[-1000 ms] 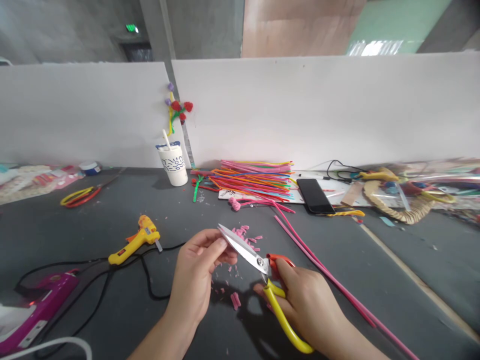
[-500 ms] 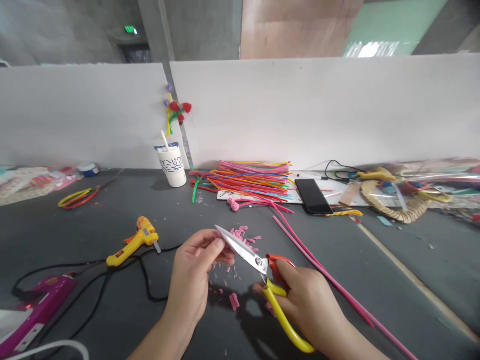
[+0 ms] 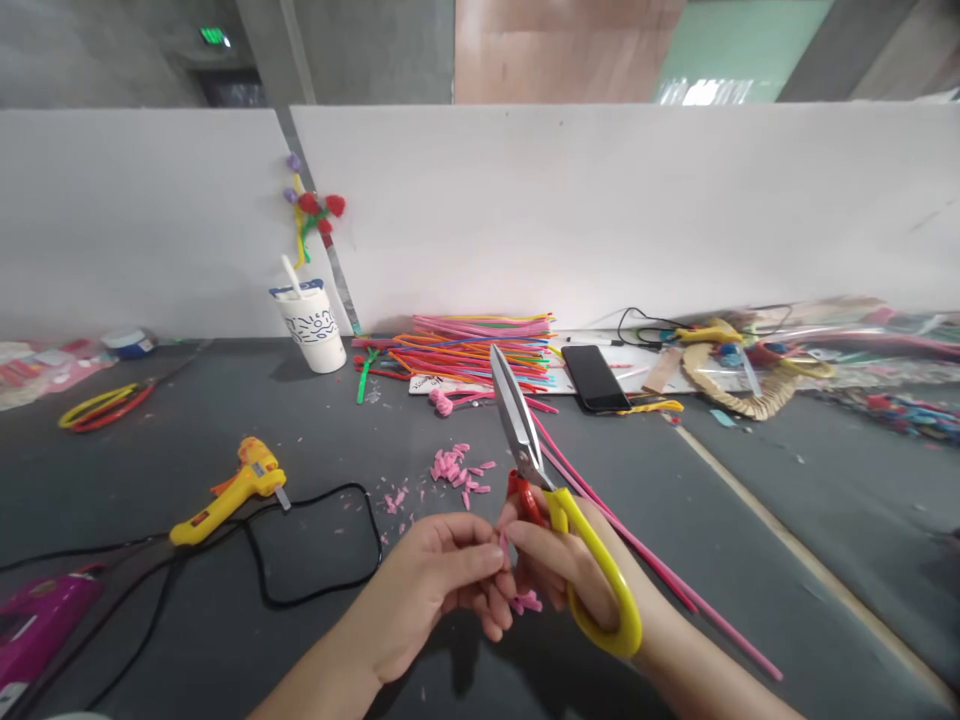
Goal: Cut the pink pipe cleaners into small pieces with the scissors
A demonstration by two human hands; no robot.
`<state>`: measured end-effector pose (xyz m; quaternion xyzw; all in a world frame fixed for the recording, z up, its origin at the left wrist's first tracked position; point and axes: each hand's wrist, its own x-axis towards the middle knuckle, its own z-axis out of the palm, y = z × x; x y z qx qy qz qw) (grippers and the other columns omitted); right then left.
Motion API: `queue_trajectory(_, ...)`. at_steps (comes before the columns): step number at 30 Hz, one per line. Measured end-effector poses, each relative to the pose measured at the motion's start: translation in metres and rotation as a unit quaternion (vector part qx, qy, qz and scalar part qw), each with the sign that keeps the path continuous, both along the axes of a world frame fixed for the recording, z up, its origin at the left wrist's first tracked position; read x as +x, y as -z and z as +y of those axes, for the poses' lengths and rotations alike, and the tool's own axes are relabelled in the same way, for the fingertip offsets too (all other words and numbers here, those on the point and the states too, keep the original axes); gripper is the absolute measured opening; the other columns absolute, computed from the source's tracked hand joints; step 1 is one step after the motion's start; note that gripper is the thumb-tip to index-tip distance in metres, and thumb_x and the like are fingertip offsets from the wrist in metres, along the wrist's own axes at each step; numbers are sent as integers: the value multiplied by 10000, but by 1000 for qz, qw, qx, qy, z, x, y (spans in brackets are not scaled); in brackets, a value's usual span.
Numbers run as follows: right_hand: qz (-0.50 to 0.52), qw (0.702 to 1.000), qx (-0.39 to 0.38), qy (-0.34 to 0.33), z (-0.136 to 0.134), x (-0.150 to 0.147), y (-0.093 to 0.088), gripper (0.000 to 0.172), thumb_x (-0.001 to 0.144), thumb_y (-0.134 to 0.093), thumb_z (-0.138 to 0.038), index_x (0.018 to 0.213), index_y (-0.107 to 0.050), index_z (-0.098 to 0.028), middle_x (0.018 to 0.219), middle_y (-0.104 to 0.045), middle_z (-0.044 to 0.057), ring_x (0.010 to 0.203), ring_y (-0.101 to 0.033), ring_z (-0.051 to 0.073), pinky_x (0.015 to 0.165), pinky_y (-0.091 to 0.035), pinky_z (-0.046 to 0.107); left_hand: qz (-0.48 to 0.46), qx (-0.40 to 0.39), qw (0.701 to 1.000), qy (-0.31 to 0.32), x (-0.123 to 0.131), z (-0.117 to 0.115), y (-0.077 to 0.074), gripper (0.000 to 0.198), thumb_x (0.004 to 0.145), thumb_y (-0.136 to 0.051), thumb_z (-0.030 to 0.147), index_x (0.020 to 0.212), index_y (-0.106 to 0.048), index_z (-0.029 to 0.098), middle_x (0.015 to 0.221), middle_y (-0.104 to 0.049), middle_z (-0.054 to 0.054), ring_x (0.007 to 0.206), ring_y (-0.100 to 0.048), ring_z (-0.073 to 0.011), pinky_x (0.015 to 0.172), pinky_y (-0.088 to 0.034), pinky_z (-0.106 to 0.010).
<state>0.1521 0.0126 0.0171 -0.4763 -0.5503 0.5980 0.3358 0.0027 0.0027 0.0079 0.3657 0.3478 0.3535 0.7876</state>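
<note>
Scissors (image 3: 517, 420) with red and yellow handles point upward, blades together, and my right hand (image 3: 574, 560) is closed around the handles. My left hand (image 3: 450, 565) is pinched on a small pink pipe cleaner piece (image 3: 503, 543). Its fingertips meet those of my right hand, so much of the piece is hidden. Just below the fingers lie other cut pink pieces (image 3: 528, 602) on the dark table. A little pile of pink cuttings (image 3: 450, 466) lies beyond my hands. Two long pink pipe cleaners (image 3: 660, 575) stretch past my right hand and partly under it.
A yellow glue gun (image 3: 229, 492) and its black cable (image 3: 262, 575) lie left. Behind are a cup with a straw (image 3: 313, 330), a bundle of coloured pipe cleaners (image 3: 472, 350) and a phone (image 3: 594, 378). A second pair of scissors (image 3: 105, 408) lies far left.
The scissors have swung from pointing left, by my left fingers, to pointing upward. Both hands have come together at the fingertips. The view has shifted slightly right.
</note>
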Motion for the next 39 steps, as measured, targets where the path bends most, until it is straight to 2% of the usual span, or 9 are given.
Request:
queue_trajectory(2, 8, 1000, 6, -11, 0, 1, 0, 149, 727, -466, -315, 638, -459, -195, 321, -378, -102, 307, -369, 68, 350, -314, 175, 6, -6, 1000, 11, 1, 0, 0, 144, 735, -579, 225, 642, -585, 115, 598, -600, -40, 469, -547, -101, 460, -432, -210)
queue_trajectory(5, -17, 1000, 8, 15, -2, 0, 1, 108, 701, -482, -261, 624, -442, -197, 357, -413, -100, 320, -379, 61, 341, -304, 161, 36, 24, 999, -10, 1, 1, 0, 117, 717, -602, 226, 681, -603, 115, 618, -617, -45, 517, -571, -119, 506, -451, -229)
queue_trajectory(11, -36, 999, 17, 27, -5, -5, 3, 120, 688, -486, -272, 618, -429, -194, 440, -423, -81, 362, -394, 58, 346, -299, 155, 120, 57, 990, -44, 2, 3, 1, 114, 678, -642, 213, 688, -596, 109, 561, -599, -20, 467, -553, -110, 470, -445, -219)
queue_trajectory(16, -94, 989, 90, 70, -1, 2, 3, 166, 706, -474, -331, 625, -410, -201, 478, -416, -71, 373, -377, 64, 357, -304, 177, 99, 46, 992, -57, -1, 4, -1, 119, 701, -624, 229, 657, -581, 127, 569, -608, -21, 462, -557, -100, 450, -431, -195)
queue_trajectory(20, -190, 968, 164, 24, -1, 9, 4, 211, 712, -495, -345, 596, -389, -204, 507, -414, -61, 430, -389, 75, 400, -298, 183, 29, 16, 990, -134, -10, 9, -4, 101, 685, -652, 210, 719, -595, 135, 617, -617, -17, 490, -561, -92, 460, -439, -181)
queue_trajectory(24, -304, 925, 228, 0, -3, 7, 9, 184, 658, -550, -303, 633, -387, -222, 498, -425, -69, 432, -399, 90, 415, -260, 193, 1, 53, 978, -199, -19, 14, -8, 81, 703, -640, 205, 699, -607, 131, 601, -588, 3, 475, -532, -73, 435, -424, -163)
queue_trajectory(28, -385, 881, 276, -10, -4, 3, 15, 187, 669, -547, -311, 640, -383, -225, 561, -529, -32, 436, -436, 105, 432, -257, 203, -11, 92, 971, -219, -25, 16, -13, 102, 729, -614, 196, 657, -606, 123, 558, -561, 16, 458, -500, -56, 434, -407, -149)
queue_trajectory(32, -430, 851, 302, -23, -4, 1, 17, 191, 711, -517, -372, 657, -407, -225, 543, -542, -18, 425, -457, 124, 421, -234, 212, -13, 96, 965, -244, -27, 15, -15, 104, 729, -613, 205, 662, -617, 126, 537, -562, 14, 462, -500, -58, 442, -400, -146)
queue_trajectory(39, -460, 823, 333, -21, -5, 0, 25, 245, 729, -504, -443, 664, -412, -226, 479, -502, -32, 403, -450, 137, 416, -203, 222, -26, 106, 959, -261, -29, 15, -15, 85, 722, -619, 199, 666, -632, 136, 545, -577, 15, 467, -506, -55, 445, -399, -141)
